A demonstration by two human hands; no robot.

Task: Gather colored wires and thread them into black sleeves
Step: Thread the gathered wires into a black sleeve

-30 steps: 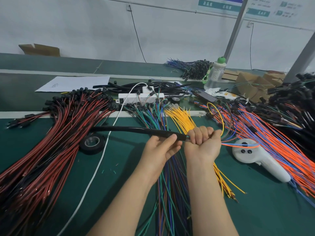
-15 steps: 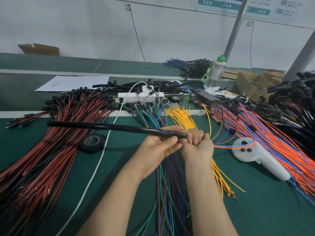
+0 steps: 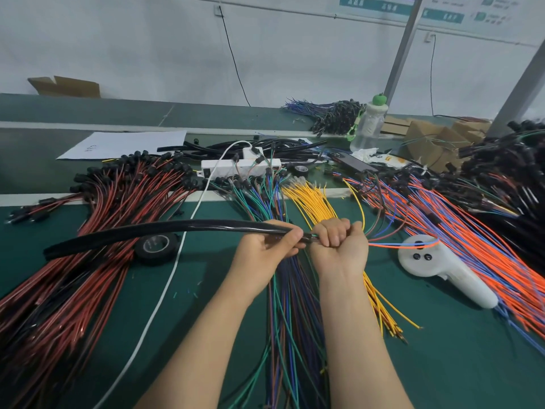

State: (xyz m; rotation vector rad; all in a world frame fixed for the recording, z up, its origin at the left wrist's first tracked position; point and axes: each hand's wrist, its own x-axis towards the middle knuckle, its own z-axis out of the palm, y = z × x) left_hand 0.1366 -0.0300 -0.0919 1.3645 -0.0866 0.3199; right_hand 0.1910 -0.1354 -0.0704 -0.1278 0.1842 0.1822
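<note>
Sleeve [image 3: 165,230] end gripped in my left hand [image 3: 265,246], wires [image 3: 383,245] clenched in my right hand [image 3: 339,246].

My left fingers curl round the right end of the black sleeve. My right fist sits just beside it, closed tight on a few colored wires that enter the sleeve's mouth between both hands. From my grip the sleeve arcs leftward over the tape roll [image 3: 157,246] and red wires [image 3: 88,261]. Wire tails fan right of my fist toward the controller [image 3: 442,267]; yellow wires [image 3: 312,202] lie on the table [image 3: 442,349] beyond my knuckles.
</note>
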